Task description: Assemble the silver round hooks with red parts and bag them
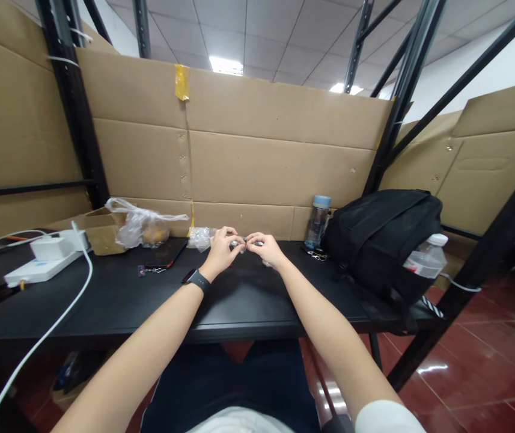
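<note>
Above the black worktop, a small shiny item is held between the pinched fingertips of the left hand and right hand, and could be dropped if either grip were loosened

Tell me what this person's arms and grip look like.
The left arm and right arm are human, bare-forearmed, with no cables attached. For grip, there is an ungloved left hand and right hand. A dark watch with a squarish face circles the left wrist. A white sleeve shows on the right arm; no left sleeve is in view.
</note>
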Available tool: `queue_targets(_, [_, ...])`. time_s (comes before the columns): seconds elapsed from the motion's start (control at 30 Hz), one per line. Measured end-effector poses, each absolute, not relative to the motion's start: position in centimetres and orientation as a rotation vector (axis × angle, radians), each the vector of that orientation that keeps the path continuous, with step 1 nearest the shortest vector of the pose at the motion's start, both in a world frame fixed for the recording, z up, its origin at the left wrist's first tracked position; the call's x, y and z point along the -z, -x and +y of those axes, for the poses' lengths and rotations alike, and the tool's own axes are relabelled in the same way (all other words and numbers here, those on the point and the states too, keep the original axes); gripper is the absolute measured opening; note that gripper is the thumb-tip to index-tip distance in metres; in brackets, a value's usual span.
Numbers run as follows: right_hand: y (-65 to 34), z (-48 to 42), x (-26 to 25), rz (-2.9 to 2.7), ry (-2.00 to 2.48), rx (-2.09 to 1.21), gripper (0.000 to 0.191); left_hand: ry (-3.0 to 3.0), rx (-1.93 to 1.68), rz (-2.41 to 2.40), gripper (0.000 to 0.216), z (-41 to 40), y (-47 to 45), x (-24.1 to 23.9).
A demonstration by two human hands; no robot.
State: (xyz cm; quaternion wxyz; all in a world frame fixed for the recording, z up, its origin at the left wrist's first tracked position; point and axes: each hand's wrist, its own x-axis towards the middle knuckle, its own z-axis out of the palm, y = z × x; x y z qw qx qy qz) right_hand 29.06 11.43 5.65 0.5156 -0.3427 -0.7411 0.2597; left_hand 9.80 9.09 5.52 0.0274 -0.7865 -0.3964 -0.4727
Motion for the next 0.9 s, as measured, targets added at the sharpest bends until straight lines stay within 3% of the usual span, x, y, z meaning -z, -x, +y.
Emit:
queue_targets(0.2, [-29.2,11.1,-5.8,-1.97,1.019,-0.378,0.006,2.509,1.479,-1.374,0.025,9.6,-9.7,-5.2])
queue_targets(0.4, [-29.7,11.4,-5.8,-2.037,1.049,-0.346,0.006,2.773,0.963,-1.426,0.032,10.1,-9.2,-4.0])
queue_targets(0.5, [-29.9,11.8,-5.6,-2.009,1.061,-0.314,0.007,2.789,0.89,-1.401,0.038,10.7,-8.9,-3.6])
queue_targets(0.67, [-30.7,12.5,-5.1,-2.027,1.095,-0.224,0.006,2.635,1.066,-1.463,0.031,13.2,-7.2,-3.0])
queue_targets(0.9, [-31.3,13.5,-4.2,-2.128,1.252,-0.152,0.011,2.611,0.874,-1.764,0.01,14.7,-5.1,-2.1])
